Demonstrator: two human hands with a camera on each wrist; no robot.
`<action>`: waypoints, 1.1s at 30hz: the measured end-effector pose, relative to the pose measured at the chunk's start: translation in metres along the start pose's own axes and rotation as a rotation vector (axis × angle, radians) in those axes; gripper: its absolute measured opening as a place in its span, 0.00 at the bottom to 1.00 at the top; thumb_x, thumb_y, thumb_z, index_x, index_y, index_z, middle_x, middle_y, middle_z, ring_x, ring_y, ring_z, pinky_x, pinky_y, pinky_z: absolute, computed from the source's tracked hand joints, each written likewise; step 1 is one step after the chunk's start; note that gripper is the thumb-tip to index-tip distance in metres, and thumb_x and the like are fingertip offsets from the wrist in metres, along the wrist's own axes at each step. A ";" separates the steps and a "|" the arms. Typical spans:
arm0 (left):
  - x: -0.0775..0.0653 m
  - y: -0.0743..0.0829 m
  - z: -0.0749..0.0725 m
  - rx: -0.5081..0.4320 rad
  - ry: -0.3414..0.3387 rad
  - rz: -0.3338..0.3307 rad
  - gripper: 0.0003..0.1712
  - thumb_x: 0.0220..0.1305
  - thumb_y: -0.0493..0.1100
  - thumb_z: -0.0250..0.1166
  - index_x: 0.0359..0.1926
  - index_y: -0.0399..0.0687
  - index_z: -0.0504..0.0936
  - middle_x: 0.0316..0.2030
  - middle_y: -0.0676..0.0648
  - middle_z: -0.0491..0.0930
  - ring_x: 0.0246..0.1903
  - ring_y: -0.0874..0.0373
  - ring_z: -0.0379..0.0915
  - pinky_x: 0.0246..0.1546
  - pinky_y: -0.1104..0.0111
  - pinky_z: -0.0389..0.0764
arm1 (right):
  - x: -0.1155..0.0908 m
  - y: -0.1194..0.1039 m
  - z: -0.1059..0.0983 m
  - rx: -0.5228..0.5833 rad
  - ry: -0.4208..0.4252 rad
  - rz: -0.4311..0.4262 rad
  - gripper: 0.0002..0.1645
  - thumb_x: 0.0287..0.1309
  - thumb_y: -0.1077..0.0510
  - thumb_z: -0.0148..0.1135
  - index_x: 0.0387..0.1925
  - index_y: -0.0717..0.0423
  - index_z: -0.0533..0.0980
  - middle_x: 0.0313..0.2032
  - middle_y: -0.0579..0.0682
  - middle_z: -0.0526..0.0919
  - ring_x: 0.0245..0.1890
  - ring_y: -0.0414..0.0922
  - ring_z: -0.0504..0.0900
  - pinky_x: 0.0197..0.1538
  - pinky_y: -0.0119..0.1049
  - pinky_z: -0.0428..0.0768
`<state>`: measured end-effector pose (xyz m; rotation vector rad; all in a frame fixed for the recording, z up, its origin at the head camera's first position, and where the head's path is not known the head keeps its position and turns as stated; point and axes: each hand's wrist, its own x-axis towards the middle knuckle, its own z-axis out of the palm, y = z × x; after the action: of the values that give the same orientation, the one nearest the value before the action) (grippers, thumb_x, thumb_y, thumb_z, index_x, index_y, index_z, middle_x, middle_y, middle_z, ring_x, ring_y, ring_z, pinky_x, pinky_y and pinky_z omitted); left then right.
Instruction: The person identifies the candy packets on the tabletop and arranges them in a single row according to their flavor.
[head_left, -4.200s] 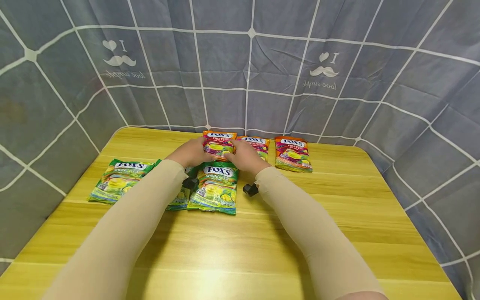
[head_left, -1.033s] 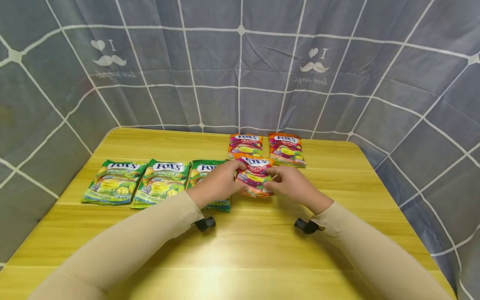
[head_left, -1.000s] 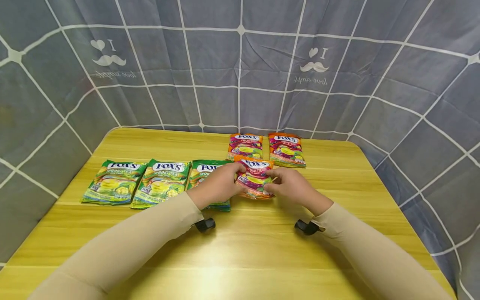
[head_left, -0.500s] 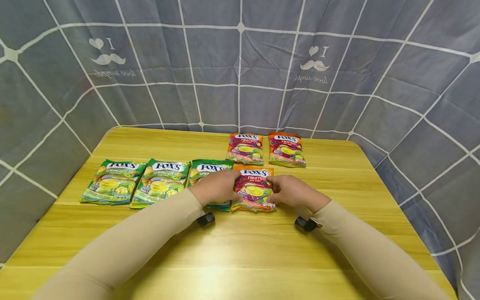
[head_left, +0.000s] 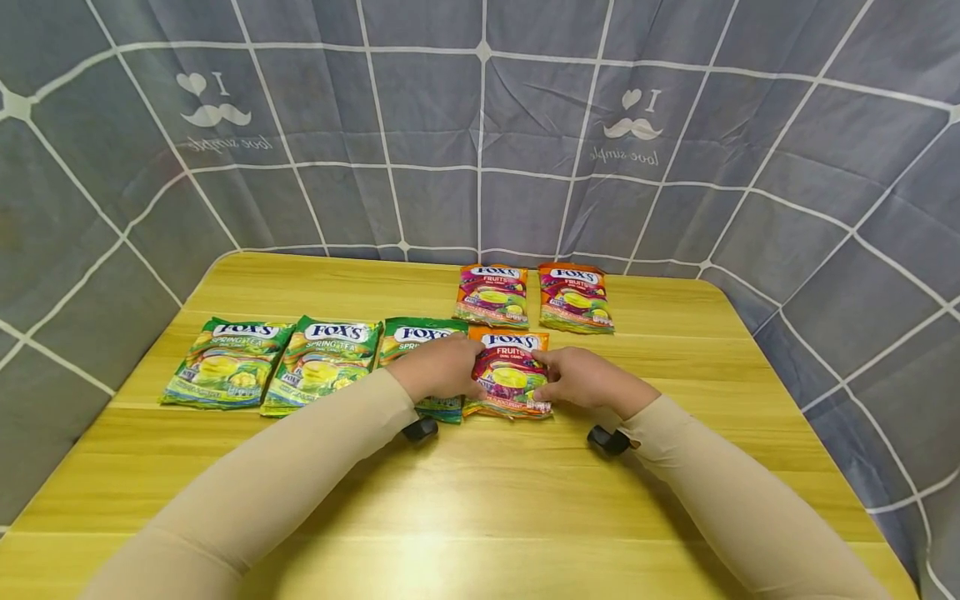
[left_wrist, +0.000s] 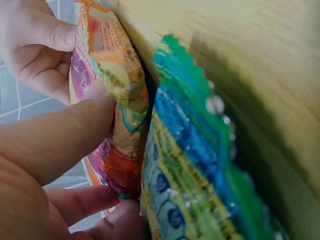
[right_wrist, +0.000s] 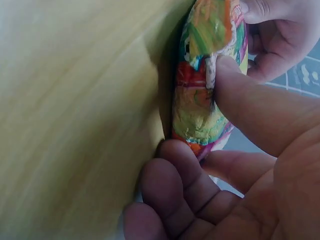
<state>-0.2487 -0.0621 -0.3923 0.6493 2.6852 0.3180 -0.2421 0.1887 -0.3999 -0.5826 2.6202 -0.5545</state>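
A red and orange candy bag (head_left: 510, 375) lies face up at the right end of a row of green bags. My left hand (head_left: 442, 367) holds its left edge, and my right hand (head_left: 588, 379) holds the right edge. In the left wrist view the thumb presses the bag's face (left_wrist: 82, 75) while fingers curl at its side. The right wrist view has the thumb on the bag (right_wrist: 200, 105) and fingertips low beside it. My left hand partly covers the nearest green candy bag (head_left: 412, 333), whose edge is close beside the held bag.
Two more green candy bags, a middle one (head_left: 322, 367) and a far-left one (head_left: 228, 367), lie along the row. Behind, near the curtain (head_left: 525, 150), are two red and orange bags, one left (head_left: 491, 296) and one right (head_left: 576, 298). All rest on the wooden table (head_left: 465, 517).
Both hands have brought the red and orange bag from the back row forward and right, down beside the green bags. Over the last half second it has barely moved.
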 end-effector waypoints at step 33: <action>0.000 0.007 0.001 0.081 0.030 0.031 0.43 0.64 0.60 0.75 0.71 0.40 0.76 0.60 0.41 0.82 0.60 0.48 0.78 0.65 0.54 0.80 | 0.003 -0.003 -0.001 -0.093 -0.052 -0.003 0.45 0.69 0.47 0.70 0.79 0.58 0.63 0.27 0.46 0.76 0.30 0.42 0.70 0.43 0.36 0.73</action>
<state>-0.2453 -0.0560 -0.3907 0.7154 2.7310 0.2299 -0.2446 0.1851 -0.3984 -0.6216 2.6067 -0.4147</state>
